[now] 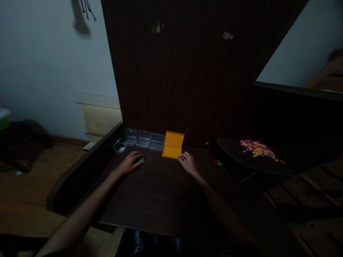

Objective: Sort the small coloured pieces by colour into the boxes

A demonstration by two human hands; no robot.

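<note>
My left hand [132,162] rests low on the dark table, its fingers and thumb curled round a small green thing [139,160] that is mostly hidden. My right hand [188,162] is at the lower right corner of an open yellow case [174,140]. Its fingers are pinched together, and whatever they may hold is too small to make out. The yellow case's lid stands up at the back. To its left stand several clear plastic boxes [142,142] in a row, lids raised. A smaller clear box [120,147] sits at the left end, nearest my left hand.
A heap of pink, yellow and orange small pieces [257,148] lies on a dark shelf [235,157] at the right. A red and green bit [218,162] lies near the table's right side. A raised side board [85,164] borders the table on the left; a tall dark panel [182,71] stands behind.
</note>
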